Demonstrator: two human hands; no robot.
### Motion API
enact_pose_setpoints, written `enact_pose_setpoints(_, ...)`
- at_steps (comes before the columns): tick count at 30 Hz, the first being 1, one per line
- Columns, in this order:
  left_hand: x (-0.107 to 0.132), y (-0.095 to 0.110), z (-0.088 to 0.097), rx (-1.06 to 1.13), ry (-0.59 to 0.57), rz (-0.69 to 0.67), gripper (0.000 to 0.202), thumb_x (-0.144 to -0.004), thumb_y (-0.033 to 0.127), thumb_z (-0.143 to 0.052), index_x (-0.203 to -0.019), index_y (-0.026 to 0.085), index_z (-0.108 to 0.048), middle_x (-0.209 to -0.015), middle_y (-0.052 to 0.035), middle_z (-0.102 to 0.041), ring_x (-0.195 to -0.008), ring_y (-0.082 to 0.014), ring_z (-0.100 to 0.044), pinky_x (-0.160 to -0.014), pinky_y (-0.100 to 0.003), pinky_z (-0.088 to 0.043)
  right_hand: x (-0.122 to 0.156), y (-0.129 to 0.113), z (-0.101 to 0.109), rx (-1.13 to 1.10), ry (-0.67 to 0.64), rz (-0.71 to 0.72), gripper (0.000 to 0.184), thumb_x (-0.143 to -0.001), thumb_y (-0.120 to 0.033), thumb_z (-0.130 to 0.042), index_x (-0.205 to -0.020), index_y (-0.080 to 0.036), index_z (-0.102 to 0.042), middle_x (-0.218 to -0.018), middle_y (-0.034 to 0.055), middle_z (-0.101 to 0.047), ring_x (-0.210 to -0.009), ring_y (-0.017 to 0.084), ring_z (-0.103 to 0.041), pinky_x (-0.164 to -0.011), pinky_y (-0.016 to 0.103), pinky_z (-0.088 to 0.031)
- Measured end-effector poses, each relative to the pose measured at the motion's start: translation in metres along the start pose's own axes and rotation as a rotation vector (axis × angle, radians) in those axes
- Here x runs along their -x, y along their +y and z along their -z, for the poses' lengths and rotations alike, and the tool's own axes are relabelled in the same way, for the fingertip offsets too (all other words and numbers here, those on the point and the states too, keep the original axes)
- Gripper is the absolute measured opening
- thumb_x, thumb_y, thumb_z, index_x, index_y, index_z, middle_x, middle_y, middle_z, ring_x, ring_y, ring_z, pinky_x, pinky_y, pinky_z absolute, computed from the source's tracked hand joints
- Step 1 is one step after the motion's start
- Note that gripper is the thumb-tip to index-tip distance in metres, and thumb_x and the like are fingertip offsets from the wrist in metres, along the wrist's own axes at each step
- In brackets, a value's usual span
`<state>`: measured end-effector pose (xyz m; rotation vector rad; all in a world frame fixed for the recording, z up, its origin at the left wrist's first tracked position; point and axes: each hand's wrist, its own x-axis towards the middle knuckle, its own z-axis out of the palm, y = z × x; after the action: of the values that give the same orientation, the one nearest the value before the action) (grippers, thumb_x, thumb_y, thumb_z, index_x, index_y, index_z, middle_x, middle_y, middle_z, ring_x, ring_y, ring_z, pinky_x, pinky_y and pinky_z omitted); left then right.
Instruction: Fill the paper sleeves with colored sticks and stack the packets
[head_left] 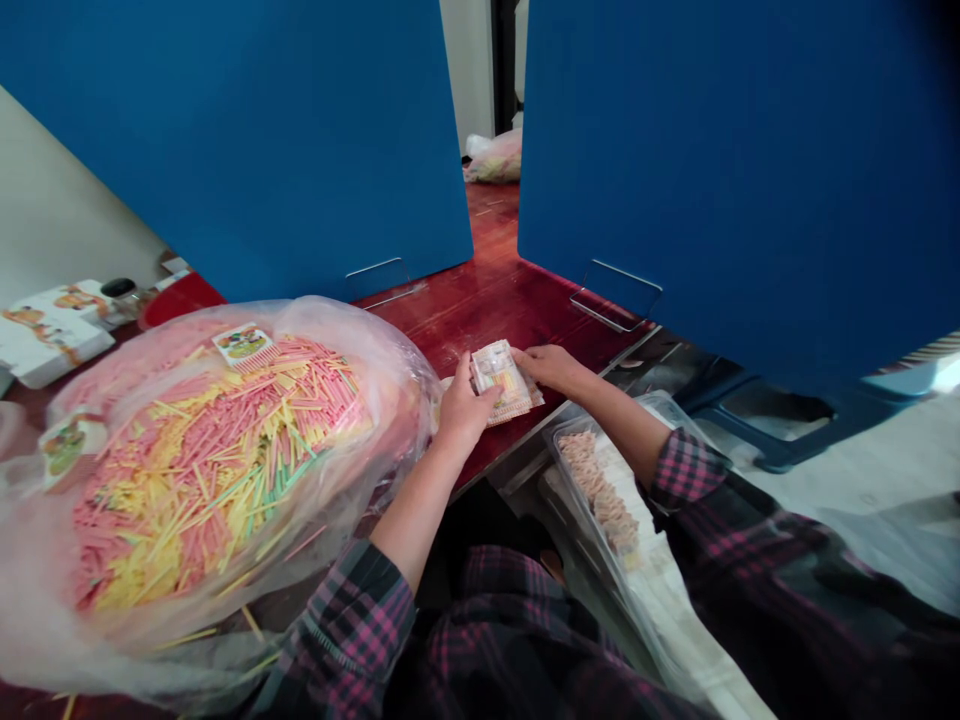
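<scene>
A small stack of printed plastic packets [501,380] is between my two hands, over the front edge of the dark red table. My left hand [469,405] is closed on its left side, thumb lying across the front. At the upper right edge, my right hand [551,368] pinches the packets; its fingertips are partly hidden behind them. Left of my left hand lies a large clear plastic bag [390,350], open at the top, full of thin pink, yellow and green sticks [225,450]. Two printed cards, one a white card [244,345], rest on the bag.
A clear plastic bin [559,440] below my right forearm holds a row of upright packets [600,490]. Two large blue panels [300,150] on wire stands [619,295] rise behind the table [465,300]. A blue plastic stool [780,415] stands at right, a white box [52,330] at far left.
</scene>
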<state>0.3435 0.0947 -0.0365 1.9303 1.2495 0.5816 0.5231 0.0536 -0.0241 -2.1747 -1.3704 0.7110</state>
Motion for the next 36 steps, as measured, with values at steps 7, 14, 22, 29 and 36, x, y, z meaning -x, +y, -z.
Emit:
enact_pose_setpoints(7,0.015,0.009,0.000,0.093,0.002,-0.006,0.084,-0.085,0.018,-0.072,-0.159,0.024,-0.031,-0.143,-0.0105,-0.064,-0.121,-0.0245,-0.067,-0.105,-0.038,-0.052,0.008,0.008,-0.006,-0.604,-0.073,0.066,0.057,-0.089,-0.065,-0.059,-0.113,-0.015,-0.071,-0.109,0.0113,-0.077,-0.093,0.023,-0.071,-0.078,0.030,-0.056)
enact_pose_setpoints(14,0.020,0.015,-0.003,0.043,0.011,-0.013,0.084,-0.086,0.019,-0.072,-0.159,0.032,-0.031,-0.145,-0.0044,-0.063,-0.121,-0.0232,-0.067,-0.107,-0.038,-0.051,0.016,-0.005,0.002,-0.766,-0.278,0.070,0.042,-0.082,-0.040,-0.077,-0.118,-0.020,-0.071,-0.114,0.0078,-0.078,-0.097,0.023,-0.073,-0.083,0.031,-0.060)
enact_pose_setpoints(22,0.017,0.011,-0.004,0.053,-0.002,-0.022,0.086,-0.088,0.022,-0.072,-0.160,0.033,-0.027,-0.140,-0.0051,-0.067,-0.119,-0.0237,-0.068,-0.104,-0.038,-0.053,0.008,-0.011,-0.004,-0.689,-0.330,0.060,0.032,-0.078,-0.038,-0.081,-0.106,-0.024,-0.077,-0.106,0.0041,-0.080,-0.093,0.023,-0.074,-0.079,0.031,-0.061)
enact_pose_setpoints(29,0.018,0.006,-0.007,0.126,0.025,-0.022,0.110,-0.079,0.012,-0.079,-0.163,0.030,-0.011,-0.147,-0.0099,-0.059,-0.122,-0.0244,-0.065,-0.103,-0.039,-0.053,0.016,0.002,-0.023,-0.589,-0.012,0.103,0.047,-0.076,-0.038,-0.080,-0.117,-0.019,-0.070,-0.113,0.0073,-0.077,-0.106,0.026,-0.071,-0.096,0.040,-0.057)
enact_pose_setpoints(36,0.022,0.007,-0.005,0.135,0.012,-0.034,0.127,-0.071,0.018,-0.087,-0.163,0.030,0.000,-0.157,-0.0162,-0.044,-0.131,-0.0291,-0.058,-0.108,-0.043,-0.049,0.030,0.016,-0.032,-0.623,0.072,0.163,0.062,-0.072,-0.045,-0.080,-0.126,-0.019,-0.063,-0.117,0.0086,-0.076,-0.108,0.026,-0.070,-0.099,0.042,-0.053)
